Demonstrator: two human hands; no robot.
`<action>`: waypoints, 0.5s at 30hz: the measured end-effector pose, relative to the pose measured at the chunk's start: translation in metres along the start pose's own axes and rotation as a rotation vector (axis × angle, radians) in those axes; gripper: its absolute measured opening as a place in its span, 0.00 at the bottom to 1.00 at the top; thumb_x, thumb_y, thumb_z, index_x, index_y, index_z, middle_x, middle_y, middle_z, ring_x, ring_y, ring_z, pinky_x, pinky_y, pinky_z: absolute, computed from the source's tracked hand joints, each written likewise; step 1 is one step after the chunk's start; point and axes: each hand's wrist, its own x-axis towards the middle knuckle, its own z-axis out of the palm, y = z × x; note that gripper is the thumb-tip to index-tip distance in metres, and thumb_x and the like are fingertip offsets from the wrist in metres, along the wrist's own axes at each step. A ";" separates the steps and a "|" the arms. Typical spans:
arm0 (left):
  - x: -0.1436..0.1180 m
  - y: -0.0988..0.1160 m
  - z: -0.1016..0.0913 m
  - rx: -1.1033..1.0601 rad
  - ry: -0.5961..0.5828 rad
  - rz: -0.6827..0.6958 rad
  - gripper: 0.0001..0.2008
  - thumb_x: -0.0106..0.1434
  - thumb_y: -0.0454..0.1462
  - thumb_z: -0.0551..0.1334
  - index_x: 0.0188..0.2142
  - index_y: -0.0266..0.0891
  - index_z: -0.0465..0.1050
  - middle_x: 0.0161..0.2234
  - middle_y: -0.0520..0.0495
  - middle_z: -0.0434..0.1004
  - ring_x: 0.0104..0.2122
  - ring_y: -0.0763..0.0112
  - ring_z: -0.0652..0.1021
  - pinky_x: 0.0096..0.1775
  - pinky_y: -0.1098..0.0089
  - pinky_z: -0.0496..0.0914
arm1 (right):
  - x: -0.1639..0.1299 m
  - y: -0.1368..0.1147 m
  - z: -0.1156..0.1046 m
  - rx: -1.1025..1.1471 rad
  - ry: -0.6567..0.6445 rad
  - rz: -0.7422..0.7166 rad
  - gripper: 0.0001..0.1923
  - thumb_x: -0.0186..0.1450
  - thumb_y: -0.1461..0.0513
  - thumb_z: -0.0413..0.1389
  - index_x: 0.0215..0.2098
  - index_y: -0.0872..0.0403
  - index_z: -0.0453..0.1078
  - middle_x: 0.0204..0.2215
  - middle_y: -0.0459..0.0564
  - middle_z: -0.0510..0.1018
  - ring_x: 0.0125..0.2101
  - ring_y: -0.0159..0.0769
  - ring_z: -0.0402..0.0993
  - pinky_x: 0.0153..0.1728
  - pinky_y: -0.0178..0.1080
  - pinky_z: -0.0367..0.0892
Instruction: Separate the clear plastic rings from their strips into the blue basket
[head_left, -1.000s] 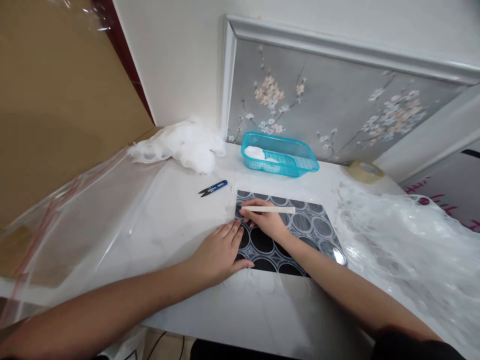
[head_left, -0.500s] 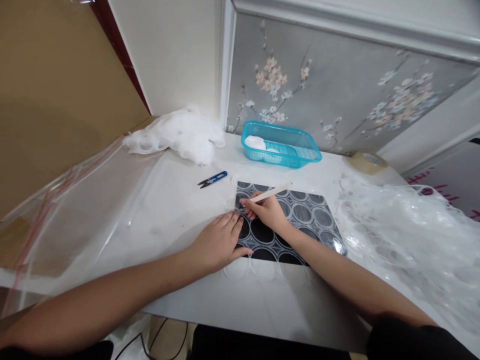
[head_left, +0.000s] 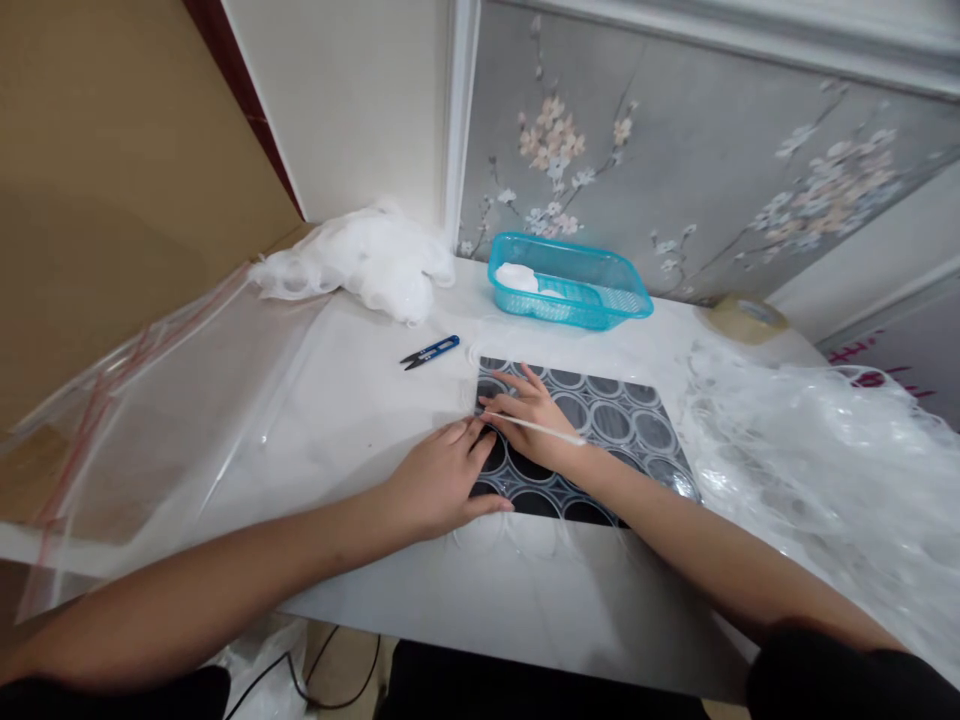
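A dark mat with a pattern of silver circles [head_left: 622, 425] lies on the white table, with a thin clear film of ring shapes over its left end. My left hand [head_left: 439, 480] rests flat, fingers together, on the mat's left edge. My right hand [head_left: 534, 412] holds a thin white stick [head_left: 541, 428] across its back between the fingers, tip pointing left at the mat's near-left circles. The two hands almost touch.
Small blue thread snips [head_left: 429, 352] lie left of the mat. A turquoise basket [head_left: 570, 282] stands behind it, a tape roll [head_left: 741, 316] at back right. White netting is heaped at back left [head_left: 367, 265] and clear film at right [head_left: 817, 450]. A clear bag [head_left: 187, 380] covers the left.
The stick swung from pointing up and right to lying low across my right hand, which spread its fingers on the mat. My left hand stayed put. The camera tilted slightly.
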 end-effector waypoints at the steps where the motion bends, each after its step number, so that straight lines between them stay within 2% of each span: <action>1: 0.000 0.000 -0.001 -0.003 -0.003 -0.003 0.42 0.62 0.63 0.50 0.58 0.29 0.63 0.59 0.31 0.62 0.59 0.49 0.64 0.57 0.58 0.59 | 0.004 0.005 -0.002 -0.065 -0.005 -0.054 0.09 0.68 0.64 0.50 0.40 0.51 0.73 0.34 0.48 0.81 0.58 0.44 0.64 0.64 0.59 0.43; 3: 0.000 -0.002 -0.002 -0.009 -0.024 -0.014 0.43 0.60 0.64 0.52 0.58 0.28 0.63 0.60 0.30 0.61 0.59 0.49 0.64 0.58 0.57 0.59 | 0.019 0.019 -0.012 -0.170 0.035 -0.090 0.09 0.67 0.66 0.51 0.38 0.50 0.73 0.33 0.47 0.81 0.55 0.45 0.66 0.63 0.61 0.41; 4: -0.001 -0.003 -0.003 -0.014 -0.037 -0.021 0.44 0.60 0.64 0.53 0.59 0.29 0.63 0.60 0.30 0.61 0.59 0.49 0.64 0.58 0.58 0.60 | 0.029 0.028 -0.020 -0.212 0.115 -0.039 0.08 0.66 0.66 0.51 0.36 0.50 0.73 0.33 0.48 0.81 0.53 0.46 0.68 0.62 0.62 0.43; 5: -0.001 -0.004 -0.003 -0.022 -0.044 -0.027 0.44 0.59 0.64 0.54 0.59 0.29 0.63 0.60 0.31 0.61 0.59 0.50 0.64 0.57 0.58 0.60 | 0.038 0.038 -0.030 -0.240 0.221 0.044 0.08 0.66 0.66 0.52 0.34 0.51 0.73 0.33 0.49 0.80 0.50 0.47 0.70 0.60 0.63 0.46; 7: -0.001 -0.006 -0.003 -0.038 -0.026 -0.035 0.42 0.60 0.64 0.54 0.57 0.32 0.65 0.60 0.34 0.62 0.59 0.53 0.65 0.56 0.59 0.62 | 0.049 0.052 -0.051 -0.271 0.535 0.317 0.10 0.67 0.64 0.51 0.30 0.53 0.72 0.32 0.52 0.79 0.44 0.47 0.72 0.54 0.61 0.56; 8: -0.001 -0.007 -0.003 -0.046 0.001 -0.036 0.40 0.60 0.64 0.53 0.56 0.33 0.66 0.59 0.35 0.64 0.58 0.54 0.67 0.56 0.60 0.63 | 0.049 0.055 -0.059 -0.256 0.626 0.392 0.11 0.67 0.62 0.51 0.29 0.54 0.71 0.31 0.53 0.78 0.42 0.46 0.72 0.51 0.59 0.60; 9: 0.000 -0.007 -0.003 -0.052 0.040 -0.035 0.38 0.61 0.63 0.52 0.55 0.34 0.67 0.57 0.36 0.67 0.56 0.55 0.69 0.55 0.60 0.64 | 0.044 0.055 -0.064 -0.227 0.658 0.423 0.11 0.67 0.61 0.51 0.29 0.54 0.71 0.31 0.54 0.78 0.41 0.46 0.72 0.48 0.56 0.63; 10: 0.001 -0.008 -0.003 -0.058 0.083 -0.027 0.37 0.63 0.63 0.50 0.54 0.34 0.68 0.56 0.37 0.69 0.55 0.56 0.70 0.54 0.60 0.65 | 0.036 0.051 -0.065 -0.180 0.617 0.404 0.11 0.67 0.60 0.51 0.29 0.54 0.71 0.31 0.54 0.78 0.40 0.45 0.72 0.46 0.53 0.64; 12: 0.005 -0.006 -0.001 -0.058 0.172 0.014 0.36 0.66 0.61 0.46 0.54 0.33 0.68 0.55 0.37 0.69 0.54 0.56 0.70 0.54 0.59 0.64 | 0.012 0.036 -0.058 -0.045 0.412 0.332 0.10 0.66 0.59 0.53 0.30 0.53 0.72 0.31 0.52 0.78 0.38 0.43 0.72 0.44 0.48 0.65; 13: 0.008 -0.005 0.000 -0.052 0.202 0.050 0.37 0.66 0.61 0.45 0.55 0.33 0.66 0.56 0.37 0.68 0.56 0.56 0.68 0.55 0.58 0.63 | -0.001 0.027 -0.051 0.047 0.324 0.339 0.10 0.66 0.59 0.53 0.30 0.53 0.72 0.30 0.51 0.78 0.37 0.41 0.73 0.41 0.45 0.66; 15: 0.013 -0.003 0.002 -0.036 0.214 0.136 0.38 0.67 0.61 0.43 0.58 0.31 0.62 0.60 0.36 0.62 0.60 0.55 0.63 0.59 0.56 0.59 | -0.023 0.012 -0.036 0.214 0.242 0.394 0.12 0.67 0.58 0.53 0.29 0.53 0.73 0.29 0.50 0.78 0.35 0.40 0.74 0.39 0.41 0.66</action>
